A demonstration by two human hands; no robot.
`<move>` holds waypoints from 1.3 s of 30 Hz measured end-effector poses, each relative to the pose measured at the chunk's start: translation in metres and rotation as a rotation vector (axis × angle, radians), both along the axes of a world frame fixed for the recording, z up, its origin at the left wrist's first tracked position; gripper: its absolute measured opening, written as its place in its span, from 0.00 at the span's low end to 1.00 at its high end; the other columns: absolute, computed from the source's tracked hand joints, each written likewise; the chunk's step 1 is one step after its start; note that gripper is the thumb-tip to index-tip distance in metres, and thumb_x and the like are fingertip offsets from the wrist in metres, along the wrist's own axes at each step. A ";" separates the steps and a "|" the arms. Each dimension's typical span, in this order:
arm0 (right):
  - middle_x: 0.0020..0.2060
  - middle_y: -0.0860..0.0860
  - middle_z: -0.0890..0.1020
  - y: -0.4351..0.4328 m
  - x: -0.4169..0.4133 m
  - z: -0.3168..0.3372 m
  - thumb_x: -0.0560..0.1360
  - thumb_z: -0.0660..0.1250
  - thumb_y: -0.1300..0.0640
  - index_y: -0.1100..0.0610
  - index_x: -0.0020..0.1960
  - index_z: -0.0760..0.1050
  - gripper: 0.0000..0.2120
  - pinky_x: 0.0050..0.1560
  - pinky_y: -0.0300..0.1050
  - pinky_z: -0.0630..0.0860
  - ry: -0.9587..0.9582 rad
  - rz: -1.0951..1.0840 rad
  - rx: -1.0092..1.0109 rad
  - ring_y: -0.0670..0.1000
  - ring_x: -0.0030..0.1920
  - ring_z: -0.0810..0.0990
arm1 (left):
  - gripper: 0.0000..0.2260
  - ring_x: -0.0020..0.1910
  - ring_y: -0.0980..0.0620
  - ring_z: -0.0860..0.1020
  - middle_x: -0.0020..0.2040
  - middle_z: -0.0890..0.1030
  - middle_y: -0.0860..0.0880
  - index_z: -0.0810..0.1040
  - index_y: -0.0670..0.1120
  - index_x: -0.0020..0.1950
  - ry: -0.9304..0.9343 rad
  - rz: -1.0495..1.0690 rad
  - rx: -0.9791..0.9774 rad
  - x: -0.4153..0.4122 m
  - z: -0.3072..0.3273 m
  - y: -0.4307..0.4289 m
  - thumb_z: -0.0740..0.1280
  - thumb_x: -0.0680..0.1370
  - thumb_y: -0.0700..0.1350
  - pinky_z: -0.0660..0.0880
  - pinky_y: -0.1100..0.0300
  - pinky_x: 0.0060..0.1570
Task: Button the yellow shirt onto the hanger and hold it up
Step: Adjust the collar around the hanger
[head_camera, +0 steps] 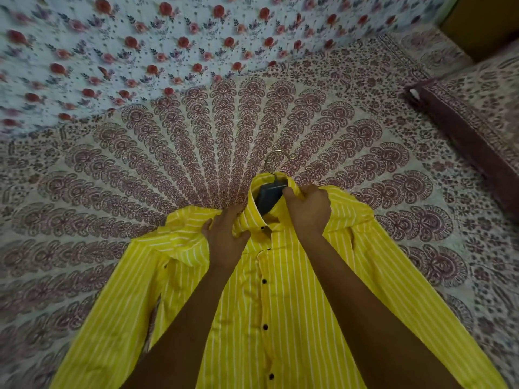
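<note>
The yellow shirt (283, 304) with thin white stripes lies face up on the bed, its front closed by several black buttons. A dark hanger (270, 196) sits inside the collar, and its metal hook (276, 160) pokes out past the neck onto the bedsheet. My left hand (226, 237) grips the shirt fabric at the left side of the collar. My right hand (307, 209) grips the right side of the collar near the hanger. Both forearms cross over the shirt front.
The shirt rests on a bedsheet (196, 153) printed with a maroon fan pattern. A floral sheet (140, 51) with red roses lies beyond it. A matching pillow (477, 113) sits at the right, and a brown board (483, 21) shows in the top right corner.
</note>
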State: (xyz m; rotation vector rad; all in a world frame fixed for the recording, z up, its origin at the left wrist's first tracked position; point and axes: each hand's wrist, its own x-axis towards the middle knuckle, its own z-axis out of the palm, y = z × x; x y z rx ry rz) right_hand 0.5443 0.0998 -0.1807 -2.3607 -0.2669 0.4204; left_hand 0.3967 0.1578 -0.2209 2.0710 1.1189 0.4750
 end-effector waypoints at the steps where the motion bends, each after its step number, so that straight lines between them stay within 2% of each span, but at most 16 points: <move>1: 0.50 0.61 0.79 0.001 0.002 0.001 0.72 0.66 0.50 0.62 0.51 0.77 0.16 0.40 0.47 0.65 -0.026 0.022 -0.029 0.61 0.50 0.77 | 0.23 0.57 0.44 0.76 0.56 0.80 0.47 0.66 0.59 0.58 0.004 0.000 0.011 0.000 -0.001 -0.001 0.58 0.62 0.56 0.59 0.42 0.63; 5: 0.41 0.62 0.80 -0.005 0.010 0.006 0.72 0.64 0.56 0.64 0.41 0.76 0.11 0.35 0.46 0.60 -0.100 0.072 -0.054 0.63 0.43 0.77 | 0.24 0.58 0.45 0.76 0.57 0.80 0.48 0.65 0.60 0.58 0.014 -0.019 0.036 -0.002 -0.005 0.000 0.59 0.62 0.55 0.59 0.43 0.63; 7: 0.43 0.63 0.81 -0.010 0.013 0.006 0.73 0.64 0.57 0.65 0.44 0.78 0.11 0.37 0.47 0.64 -0.075 0.001 0.025 0.62 0.45 0.78 | 0.23 0.57 0.45 0.76 0.57 0.80 0.49 0.64 0.60 0.58 0.021 -0.027 0.026 -0.003 -0.005 0.002 0.63 0.63 0.53 0.60 0.42 0.62; 9: 0.50 0.62 0.81 -0.014 0.012 0.006 0.74 0.63 0.57 0.63 0.52 0.80 0.12 0.41 0.44 0.66 -0.016 -0.123 0.106 0.60 0.50 0.78 | 0.25 0.57 0.44 0.77 0.57 0.80 0.48 0.66 0.59 0.58 0.033 -0.019 0.011 -0.002 -0.007 0.005 0.68 0.63 0.47 0.61 0.41 0.61; 12: 0.52 0.61 0.81 -0.020 0.004 0.002 0.75 0.62 0.60 0.61 0.56 0.79 0.12 0.47 0.44 0.70 0.140 -0.281 0.221 0.60 0.54 0.78 | 0.27 0.58 0.42 0.76 0.57 0.80 0.47 0.72 0.53 0.60 0.053 -0.005 -0.001 0.002 -0.009 0.007 0.72 0.64 0.37 0.60 0.42 0.61; 15: 0.44 0.59 0.81 -0.018 -0.003 -0.006 0.75 0.60 0.62 0.60 0.54 0.79 0.11 0.48 0.49 0.73 0.286 -0.450 0.349 0.59 0.45 0.78 | 0.25 0.59 0.43 0.76 0.58 0.79 0.48 0.75 0.48 0.60 0.054 -0.004 -0.018 0.005 -0.008 0.005 0.72 0.64 0.35 0.59 0.45 0.62; 17: 0.35 0.52 0.75 -0.017 -0.003 -0.004 0.76 0.58 0.64 0.57 0.48 0.77 0.10 0.40 0.45 0.69 0.426 -0.596 0.493 0.52 0.35 0.72 | 0.26 0.59 0.43 0.76 0.58 0.80 0.48 0.73 0.53 0.60 0.035 -0.005 -0.038 0.004 -0.006 0.003 0.70 0.64 0.38 0.58 0.48 0.61; 20: 0.34 0.53 0.72 -0.020 0.009 0.001 0.77 0.55 0.66 0.55 0.40 0.68 0.11 0.39 0.44 0.70 0.644 -0.662 0.624 0.49 0.32 0.70 | 0.26 0.58 0.43 0.76 0.57 0.80 0.47 0.65 0.60 0.58 0.003 0.009 -0.072 0.000 -0.005 0.003 0.66 0.63 0.43 0.64 0.39 0.63; 22: 0.35 0.54 0.74 -0.020 0.015 -0.001 0.77 0.57 0.64 0.57 0.43 0.72 0.08 0.41 0.48 0.71 0.596 -0.620 0.548 0.48 0.32 0.71 | 0.27 0.58 0.42 0.76 0.58 0.80 0.46 0.64 0.60 0.58 -0.005 0.013 -0.069 0.000 -0.006 0.001 0.66 0.63 0.44 0.65 0.37 0.61; 24: 0.34 0.53 0.74 -0.018 0.010 -0.003 0.76 0.58 0.62 0.57 0.46 0.73 0.06 0.39 0.49 0.73 0.537 -0.605 0.505 0.49 0.32 0.71 | 0.27 0.59 0.42 0.76 0.58 0.80 0.45 0.64 0.60 0.58 -0.015 0.024 -0.063 0.002 -0.006 -0.002 0.66 0.62 0.43 0.64 0.38 0.63; 25: 0.35 0.53 0.74 -0.016 0.002 -0.004 0.75 0.60 0.60 0.54 0.43 0.71 0.03 0.40 0.51 0.74 0.512 -0.575 0.494 0.50 0.33 0.72 | 0.26 0.59 0.41 0.76 0.58 0.80 0.45 0.65 0.60 0.57 -0.020 0.030 -0.060 0.003 -0.006 -0.003 0.66 0.62 0.43 0.63 0.39 0.63; 27: 0.39 0.55 0.75 -0.015 -0.019 -0.004 0.72 0.66 0.56 0.52 0.40 0.66 0.07 0.47 0.55 0.76 0.431 -0.452 0.434 0.55 0.39 0.76 | 0.26 0.58 0.41 0.76 0.57 0.80 0.45 0.65 0.60 0.57 -0.026 0.034 -0.046 0.004 -0.006 -0.004 0.66 0.62 0.43 0.63 0.38 0.63; 30: 0.41 0.56 0.76 -0.009 -0.038 -0.009 0.67 0.73 0.56 0.59 0.47 0.68 0.16 0.46 0.48 0.72 0.330 -0.302 0.366 0.58 0.46 0.77 | 0.26 0.58 0.43 0.76 0.58 0.80 0.47 0.66 0.60 0.57 -0.028 0.017 -0.043 0.003 -0.005 -0.005 0.66 0.63 0.43 0.63 0.40 0.63; 33: 0.45 0.59 0.77 -0.002 -0.038 -0.011 0.66 0.74 0.58 0.64 0.51 0.72 0.19 0.39 0.35 0.62 0.246 -0.322 0.358 0.54 0.43 0.74 | 0.25 0.57 0.44 0.76 0.58 0.80 0.47 0.73 0.53 0.61 -0.030 0.021 -0.040 0.001 -0.005 -0.005 0.66 0.63 0.43 0.62 0.42 0.62; 34: 0.47 0.61 0.77 0.000 -0.038 -0.010 0.66 0.73 0.59 0.65 0.51 0.72 0.18 0.36 0.34 0.60 0.210 -0.325 0.347 0.52 0.42 0.72 | 0.25 0.57 0.44 0.76 0.58 0.80 0.47 0.73 0.51 0.61 -0.027 0.023 -0.032 0.002 -0.006 -0.006 0.66 0.63 0.43 0.61 0.45 0.62; 39: 0.46 0.60 0.78 -0.003 -0.031 -0.013 0.69 0.69 0.59 0.64 0.46 0.75 0.10 0.33 0.37 0.57 0.097 -0.330 0.296 0.51 0.40 0.71 | 0.22 0.56 0.50 0.75 0.56 0.79 0.50 0.64 0.59 0.59 -0.007 -0.014 0.013 0.004 -0.006 -0.008 0.58 0.65 0.52 0.55 0.55 0.59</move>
